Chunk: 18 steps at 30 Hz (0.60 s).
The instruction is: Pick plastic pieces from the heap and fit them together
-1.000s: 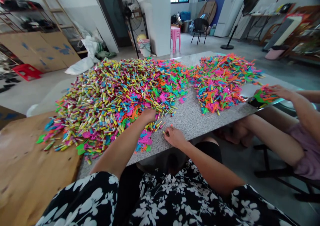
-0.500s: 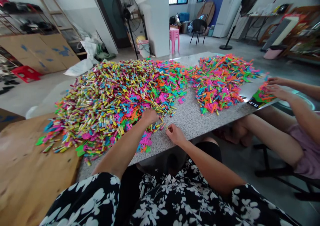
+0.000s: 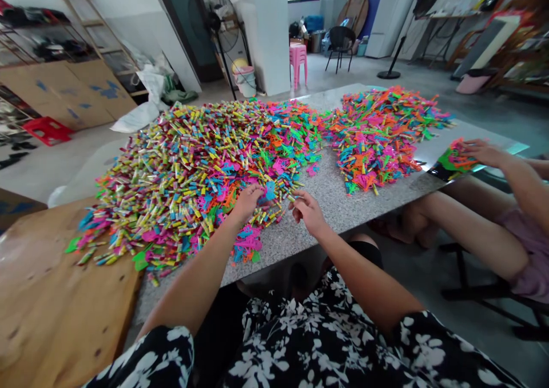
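My left hand (image 3: 250, 201) is closed on a flat blue plastic piece (image 3: 269, 191) at the near edge of the large pile. Just right of it, my right hand (image 3: 307, 210) pinches a small yellow-and-clear tube (image 3: 291, 198) between thumb and fingertips. The large pile (image 3: 189, 159) holds many short tubes with yellow, blue and dark red parts. Flat pink, orange, green and blue plastic pieces are mixed in along its right and near sides. A small cluster of pink and blue pieces (image 3: 247, 243) lies below my left hand at the table edge.
A second pile of bright plastic pieces (image 3: 377, 136) lies to the right on the speckled stone table (image 3: 300, 234). Beyond it, another person's hand (image 3: 484, 151) rests on a smaller heap (image 3: 457, 158). A wooden board (image 3: 64, 296) adjoins the table at left. Standing fans are behind.
My left hand has turned up from the pile and now shows a blue piece. My right hand has lifted slightly and shifted right, with a tube in its fingertips.
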Tool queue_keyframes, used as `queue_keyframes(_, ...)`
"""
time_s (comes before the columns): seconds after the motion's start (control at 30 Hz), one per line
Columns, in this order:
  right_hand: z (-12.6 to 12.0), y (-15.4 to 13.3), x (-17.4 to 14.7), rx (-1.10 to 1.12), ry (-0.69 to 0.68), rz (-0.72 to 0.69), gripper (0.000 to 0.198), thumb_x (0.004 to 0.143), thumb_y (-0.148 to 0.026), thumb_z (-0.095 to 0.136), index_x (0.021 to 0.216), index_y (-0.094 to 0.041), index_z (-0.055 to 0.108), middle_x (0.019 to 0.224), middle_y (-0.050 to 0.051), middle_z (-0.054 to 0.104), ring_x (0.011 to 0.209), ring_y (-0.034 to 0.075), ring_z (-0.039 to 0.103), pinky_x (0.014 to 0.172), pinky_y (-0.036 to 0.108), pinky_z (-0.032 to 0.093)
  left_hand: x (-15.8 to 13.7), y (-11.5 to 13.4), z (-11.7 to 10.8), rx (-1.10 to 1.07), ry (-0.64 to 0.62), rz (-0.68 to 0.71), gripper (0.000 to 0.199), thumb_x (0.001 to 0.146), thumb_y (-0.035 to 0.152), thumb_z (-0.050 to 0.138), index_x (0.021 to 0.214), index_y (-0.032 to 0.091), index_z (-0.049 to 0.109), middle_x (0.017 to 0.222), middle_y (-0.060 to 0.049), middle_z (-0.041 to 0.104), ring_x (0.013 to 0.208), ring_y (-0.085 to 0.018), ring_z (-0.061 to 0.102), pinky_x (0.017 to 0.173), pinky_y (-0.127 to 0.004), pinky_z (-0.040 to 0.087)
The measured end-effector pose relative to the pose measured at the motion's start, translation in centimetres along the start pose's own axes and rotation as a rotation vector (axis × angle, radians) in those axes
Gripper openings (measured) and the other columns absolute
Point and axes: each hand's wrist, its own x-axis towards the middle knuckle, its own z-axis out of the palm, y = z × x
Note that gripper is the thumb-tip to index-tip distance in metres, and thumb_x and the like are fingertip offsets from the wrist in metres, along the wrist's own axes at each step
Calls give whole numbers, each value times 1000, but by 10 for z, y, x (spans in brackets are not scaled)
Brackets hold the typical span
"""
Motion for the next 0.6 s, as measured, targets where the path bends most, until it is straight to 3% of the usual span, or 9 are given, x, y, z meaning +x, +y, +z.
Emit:
queue_keyframes(0.17,16,-8,1,-50,-68,-6,39,81,-44,68,114,-23,64,85,-1,71,50,10,55,44,24,44,-27,-6,24,-206,-99,-95,34,76,38,78,100,19,62,82,2,66,68,-13,64,69,-31,60)
queue_keyframes(0.33,13,-3,-4,-43,-42,-8,36,81,-44,68,109,-21,67,74,-3,66,48,11,51,43,25,44,-34,-5,23,-243,-84,-16,53,67,45,92,101,18,60,74,5,64,56,-8,58,57,-23,47)
queue_keyframes(0.6,10,-10,-7,-113,-63,-25,31,79,-38,65,102,-19,72,57,-7,57,44,10,48,43,24,43,-34,-7,22,-191,-78,69,51,72,46,89,105,20,59,67,9,57,53,-8,53,54,-23,40)
